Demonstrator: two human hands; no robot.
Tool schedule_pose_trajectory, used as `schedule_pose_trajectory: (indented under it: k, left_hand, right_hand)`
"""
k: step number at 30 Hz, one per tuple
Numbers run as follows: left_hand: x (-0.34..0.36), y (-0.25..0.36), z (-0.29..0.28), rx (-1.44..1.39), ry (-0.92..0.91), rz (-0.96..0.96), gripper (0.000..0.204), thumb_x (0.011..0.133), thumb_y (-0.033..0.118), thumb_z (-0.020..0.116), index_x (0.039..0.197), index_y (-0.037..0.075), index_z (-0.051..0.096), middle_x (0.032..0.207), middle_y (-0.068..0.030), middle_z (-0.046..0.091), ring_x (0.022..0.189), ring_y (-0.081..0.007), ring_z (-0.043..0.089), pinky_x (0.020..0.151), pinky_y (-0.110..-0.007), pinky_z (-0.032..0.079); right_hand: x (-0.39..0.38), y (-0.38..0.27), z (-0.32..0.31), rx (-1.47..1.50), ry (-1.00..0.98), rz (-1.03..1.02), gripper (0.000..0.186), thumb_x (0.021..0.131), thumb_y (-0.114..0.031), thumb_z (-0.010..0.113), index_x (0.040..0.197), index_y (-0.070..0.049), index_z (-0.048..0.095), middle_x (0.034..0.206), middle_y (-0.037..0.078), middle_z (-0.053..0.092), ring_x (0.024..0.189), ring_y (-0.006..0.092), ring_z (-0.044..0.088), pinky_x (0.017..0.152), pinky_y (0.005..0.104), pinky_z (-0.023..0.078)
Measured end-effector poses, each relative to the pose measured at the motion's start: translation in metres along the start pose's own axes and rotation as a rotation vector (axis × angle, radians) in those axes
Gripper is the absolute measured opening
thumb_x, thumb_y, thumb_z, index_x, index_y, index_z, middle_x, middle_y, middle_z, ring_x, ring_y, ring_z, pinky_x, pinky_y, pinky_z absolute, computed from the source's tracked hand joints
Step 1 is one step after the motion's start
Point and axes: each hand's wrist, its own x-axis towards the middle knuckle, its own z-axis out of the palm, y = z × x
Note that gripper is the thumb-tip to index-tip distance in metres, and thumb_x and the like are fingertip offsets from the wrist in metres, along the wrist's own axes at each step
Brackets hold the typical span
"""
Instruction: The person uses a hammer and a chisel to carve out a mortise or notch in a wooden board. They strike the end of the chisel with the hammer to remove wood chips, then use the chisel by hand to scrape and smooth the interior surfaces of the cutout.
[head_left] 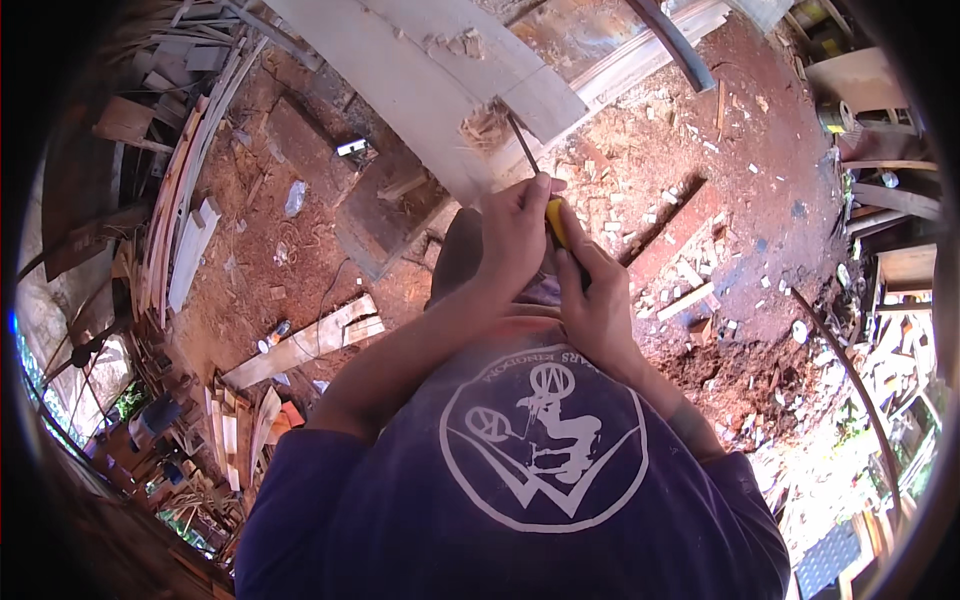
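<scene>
My right hand [597,280] is closed round the yellow handle of a chisel-like tool [526,148] with a long, thin dark blade. Just above the handle, my left hand [512,235] pinches the blade between thumb and fingers. The blade slants up and to the left. Its tip meets the near end of a pale wooden board [390,80], beside a step or notch cut there. Curled wood shavings [486,127] lie at the tip, and a smaller heap [460,43] sits farther up the board. The tool's exact tip is hidden among shavings.
Dark wooden pieces [385,220] lie on the reddish, chip-strewn ground left of the board. Long strips [185,190] are stacked at the far left. A dark pipe-like bar [675,45] crosses the upper right. An offcut plank [310,345] rests at lower left, and scrap wood lines the right side.
</scene>
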Motion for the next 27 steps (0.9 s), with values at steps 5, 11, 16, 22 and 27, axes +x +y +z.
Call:
schedule_pose_trajectory:
  k: [5,11,16,22,27]
  left_hand:
    - [-0.01,-0.016,0.006,0.221,0.067,0.351,0.04,0.108,0.029,0.053,0.108,-0.005,0.075,0.072,-0.0039,0.069,0.072,-0.0075,0.062,0.064,-0.027,0.05]
    - [-0.007,-0.005,0.006,-0.068,0.017,0.018,0.038,0.107,0.028,0.055,0.106,-0.005,0.075,0.074,-0.0068,0.07,0.068,-0.0096,0.062,0.065,-0.029,0.05]
    - [-0.005,-0.001,0.012,-0.178,0.033,0.006,0.039,0.106,0.028,0.056,0.105,-0.005,0.076,0.069,-0.0066,0.069,0.065,-0.0084,0.058,0.063,-0.027,0.047]
    - [-0.014,0.004,0.006,-0.162,0.024,-0.09,0.036,0.107,0.027,0.055,0.109,-0.003,0.076,0.073,-0.0027,0.068,0.065,-0.006,0.056,0.058,-0.025,0.045]
    - [0.004,0.01,0.003,-0.123,0.018,0.002,0.038,0.108,0.029,0.056,0.112,-0.003,0.075,0.075,-0.0028,0.068,0.069,-0.0064,0.059,0.062,-0.025,0.047]
  right_hand:
    - [-0.008,0.024,0.005,-0.107,0.144,-0.231,0.048,0.1,0.001,0.053,0.147,0.005,0.05,0.121,0.028,0.07,0.11,0.0249,0.071,0.094,0.0345,0.052]
    - [-0.006,0.013,0.001,-0.053,0.101,-0.104,0.047,0.1,0.0,0.053,0.147,0.005,0.051,0.121,0.027,0.071,0.109,0.0208,0.069,0.093,0.0325,0.052]
    - [-0.005,0.023,-0.006,0.006,0.083,-0.093,0.047,0.101,-0.002,0.053,0.147,0.006,0.05,0.129,0.027,0.068,0.117,0.0219,0.067,0.1,0.0329,0.051]
    - [-0.008,0.019,0.0,0.006,0.019,0.105,0.047,0.101,-0.001,0.051,0.147,0.008,0.049,0.128,0.026,0.068,0.118,0.0226,0.066,0.101,0.035,0.051]
    - [0.006,0.005,0.001,0.022,0.083,0.074,0.044,0.103,-0.005,0.051,0.146,0.001,0.055,0.118,0.023,0.073,0.099,0.0141,0.067,0.09,0.0312,0.052]
